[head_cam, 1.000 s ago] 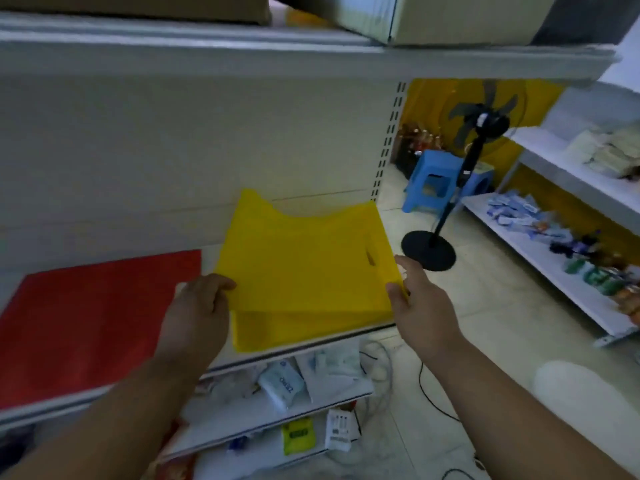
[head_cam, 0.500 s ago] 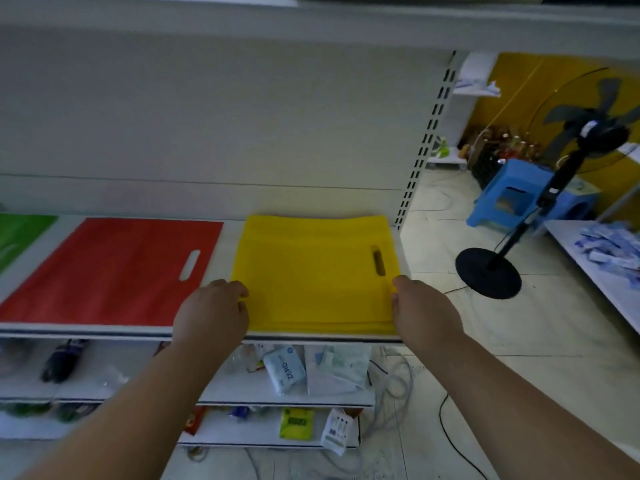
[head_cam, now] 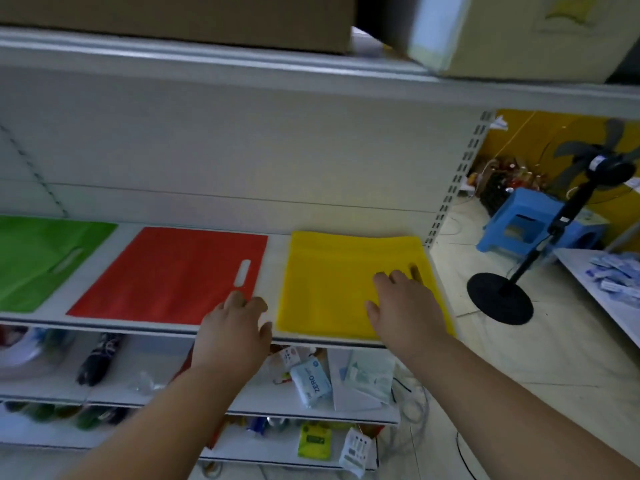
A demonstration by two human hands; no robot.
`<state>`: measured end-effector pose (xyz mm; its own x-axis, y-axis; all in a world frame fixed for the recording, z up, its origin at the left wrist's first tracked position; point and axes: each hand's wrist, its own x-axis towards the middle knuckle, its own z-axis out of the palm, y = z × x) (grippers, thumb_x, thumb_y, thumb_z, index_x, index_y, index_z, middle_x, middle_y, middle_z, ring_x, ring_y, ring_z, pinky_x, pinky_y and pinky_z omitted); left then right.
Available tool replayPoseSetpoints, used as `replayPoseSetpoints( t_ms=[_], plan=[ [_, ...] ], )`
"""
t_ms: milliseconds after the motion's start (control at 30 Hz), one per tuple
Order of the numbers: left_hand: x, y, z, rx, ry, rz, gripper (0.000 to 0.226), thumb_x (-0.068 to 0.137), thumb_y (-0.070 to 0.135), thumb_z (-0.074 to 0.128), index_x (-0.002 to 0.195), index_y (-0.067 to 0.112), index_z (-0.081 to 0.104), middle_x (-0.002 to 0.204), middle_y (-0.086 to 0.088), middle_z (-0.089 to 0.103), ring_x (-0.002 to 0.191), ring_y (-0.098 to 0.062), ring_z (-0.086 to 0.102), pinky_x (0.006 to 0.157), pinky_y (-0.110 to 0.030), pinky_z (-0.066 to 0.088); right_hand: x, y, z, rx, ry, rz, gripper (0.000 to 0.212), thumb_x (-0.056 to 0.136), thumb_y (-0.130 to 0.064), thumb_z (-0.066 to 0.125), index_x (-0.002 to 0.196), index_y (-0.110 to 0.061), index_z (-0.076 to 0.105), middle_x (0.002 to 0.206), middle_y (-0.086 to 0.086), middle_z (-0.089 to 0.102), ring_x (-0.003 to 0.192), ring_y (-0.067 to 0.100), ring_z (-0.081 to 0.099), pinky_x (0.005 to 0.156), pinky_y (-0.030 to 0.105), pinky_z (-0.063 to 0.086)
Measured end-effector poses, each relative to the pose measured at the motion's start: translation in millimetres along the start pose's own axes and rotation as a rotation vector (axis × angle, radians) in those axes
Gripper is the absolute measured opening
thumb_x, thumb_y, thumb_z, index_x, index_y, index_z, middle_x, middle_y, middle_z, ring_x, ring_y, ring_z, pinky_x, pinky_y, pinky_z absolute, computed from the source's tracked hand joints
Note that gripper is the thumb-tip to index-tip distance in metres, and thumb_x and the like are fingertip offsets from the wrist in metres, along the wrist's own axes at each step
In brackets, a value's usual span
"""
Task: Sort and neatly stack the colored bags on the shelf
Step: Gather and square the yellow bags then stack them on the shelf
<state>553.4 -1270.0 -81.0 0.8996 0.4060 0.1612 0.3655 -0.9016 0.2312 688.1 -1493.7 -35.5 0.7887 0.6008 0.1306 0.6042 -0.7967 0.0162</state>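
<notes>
Three flat bags lie side by side on the white shelf [head_cam: 270, 244]: a green bag [head_cam: 41, 261] at the left, a red bag [head_cam: 173, 275] in the middle, a yellow bag stack [head_cam: 332, 278] at the right end. My right hand [head_cam: 403, 306] rests palm down on the yellow stack's right part, near its handle slot, fingers spread. My left hand [head_cam: 235, 323] hovers over the shelf's front edge at the red bag's near right corner, fingers apart, holding nothing.
Lower shelves hold packets [head_cam: 311, 379], bottles and a folded umbrella [head_cam: 98, 358]. Cardboard boxes [head_cam: 502, 32] sit on the shelf above. To the right, a standing fan [head_cam: 502, 296], a blue stool [head_cam: 519, 226] and another low shelf with goods [head_cam: 609, 271].
The yellow bag was lowered flat onto the shelf. My right hand moved from its right edge onto its top. My left hand let go and drew back left toward the red bag.
</notes>
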Motion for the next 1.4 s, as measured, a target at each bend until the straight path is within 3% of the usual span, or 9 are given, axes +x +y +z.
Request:
replayPoseSetpoints(
  t_ms=[100,233,333,467,600,700,1133,1300,1400],
  plan=[
    [-34.3,-71.4,-25.6,0.008,0.036,-0.039,0.028,0.075,0.029,0.074,0.102,0.020,0.068,0.090,-0.004,0.056,0.073,-0.032,0.061,0.058,-0.037,0.052,11.1,-96.6,-12.1,0.069,0.063,-0.107,0.032,0.095,-0.040,0.050,0.115,-0.016,0.052,0.107,0.007,0.054,0.090,0.028,0.058,0.068,0.035,0.040],
    [-88.6,-190.5,-70.8,0.076,0.141,-0.164,0.031,0.075,0.035,0.062,0.103,0.022,0.067,0.091,-0.003,0.058,0.077,-0.031,0.063,0.062,-0.037,0.053,23.1,-247.6,-21.8,0.178,0.160,-0.278,0.030,0.081,-0.040,0.062,0.099,-0.015,0.061,0.089,0.007,0.058,0.076,0.032,0.060,0.068,0.040,0.050],
    [-140.1,-280.8,-104.3,0.136,0.153,-0.298,0.038,0.074,0.042,0.049,0.100,0.021,0.068,0.087,-0.004,0.058,0.075,-0.031,0.062,0.062,-0.037,0.053,27.9,-359.2,-32.1,0.290,0.206,-0.384,0.034,0.078,-0.039,0.064,0.101,-0.014,0.062,0.091,0.009,0.058,0.079,0.035,0.060,0.068,0.043,0.052],
    [-207.6,-373.2,-145.3,0.175,0.176,-0.487,0.026,0.077,0.033,0.067,0.101,0.023,0.068,0.089,0.001,0.059,0.077,-0.027,0.064,0.059,-0.033,0.052,28.8,-483.9,-48.6,0.397,0.200,-0.531,0.039,0.080,-0.037,0.067,0.108,-0.009,0.063,0.094,0.012,0.060,0.083,0.036,0.060,0.069,0.042,0.053],
    [-238.1,-453.1,-167.1,0.119,0.217,-0.667,0.027,0.087,0.034,0.063,0.113,0.027,0.064,0.105,0.002,0.060,0.090,-0.025,0.063,0.068,-0.033,0.048,40.4,-588.2,-59.5,0.442,0.199,-0.679,0.039,0.086,-0.038,0.063,0.114,-0.012,0.060,0.103,0.008,0.058,0.093,0.029,0.056,0.079,0.042,0.050],
    [-245.1,-512.7,-176.4,0.128,0.281,-0.739,0.029,0.086,0.032,0.063,0.114,0.025,0.065,0.105,0.001,0.062,0.087,-0.027,0.063,0.070,-0.034,0.050,59.5,-662.7,-55.5,0.470,0.207,-0.762,0.037,0.083,-0.037,0.063,0.109,-0.011,0.061,0.098,0.009,0.059,0.088,0.031,0.057,0.075,0.043,0.051],
    [-265.3,-791.0,-266.8,0.192,0.327,-0.947,0.031,0.085,0.033,0.065,0.116,0.028,0.064,0.101,0.006,0.061,0.083,-0.022,0.062,0.067,-0.034,0.050,154.9,-997.6,-65.0,0.555,0.092,-0.979,0.046,0.093,-0.045,0.054,0.131,-0.021,0.049,0.114,0.002,0.054,0.102,0.021,0.051,0.084,0.038,0.047],
    [-268.2,-910.7,-281.2,0.141,0.351,-0.893,0.033,0.088,0.034,0.063,0.120,0.028,0.062,0.107,0.006,0.062,0.087,-0.022,0.064,0.069,-0.035,0.052,167.9,-1108.8,-50.7,0.540,0.068,-0.936,0.048,0.093,-0.045,0.055,0.135,-0.023,0.046,0.121,0.000,0.051,0.105,0.018,0.052,0.085,0.037,0.050],
    [-257.8,-993.0,-294.7,0.119,0.340,-0.790,0.033,0.089,0.035,0.062,0.121,0.028,0.061,0.109,0.006,0.061,0.091,-0.022,0.064,0.070,-0.035,0.052,179.8,-1163.4,-46.8,0.533,0.071,-0.815,0.045,0.093,-0.046,0.054,0.132,-0.026,0.045,0.121,-0.004,0.049,0.096,0.015,0.055,0.075,0.037,0.055]
  ],
)
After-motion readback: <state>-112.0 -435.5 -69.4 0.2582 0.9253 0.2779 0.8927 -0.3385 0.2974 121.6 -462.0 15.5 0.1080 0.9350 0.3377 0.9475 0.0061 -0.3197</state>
